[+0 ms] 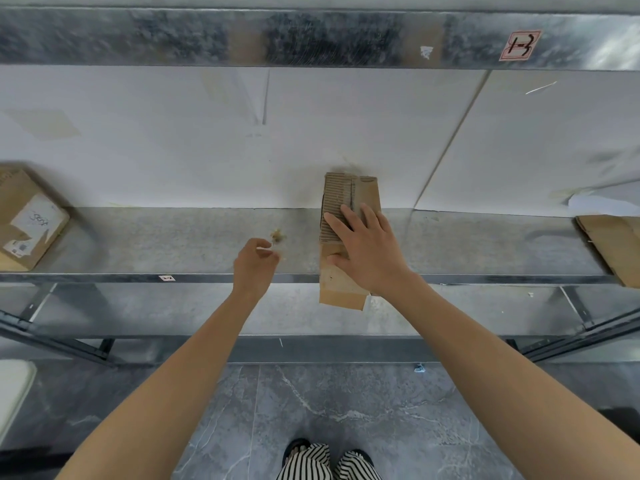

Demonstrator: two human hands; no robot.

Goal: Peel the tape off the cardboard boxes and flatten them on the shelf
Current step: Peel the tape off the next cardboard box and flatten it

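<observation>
A small brown cardboard box (341, 289) lies on the grey metal shelf (156, 244), its near end sticking out over the shelf's front edge and its far end showing bare corrugated ribs. My right hand (367, 251) lies flat on top of it with fingers spread, pressing it down. My left hand (254, 259) hovers over the shelf to the left of the box, fingers curled, pinching a small crumpled bit of tape (277, 236) at its fingertips.
A taped box with a white label (27, 220) sits at the shelf's far left. Flattened cardboard (613, 244) lies at the far right. A white wall panel backs the shelf, an upper shelf beam runs overhead, and a lower shelf sits beneath.
</observation>
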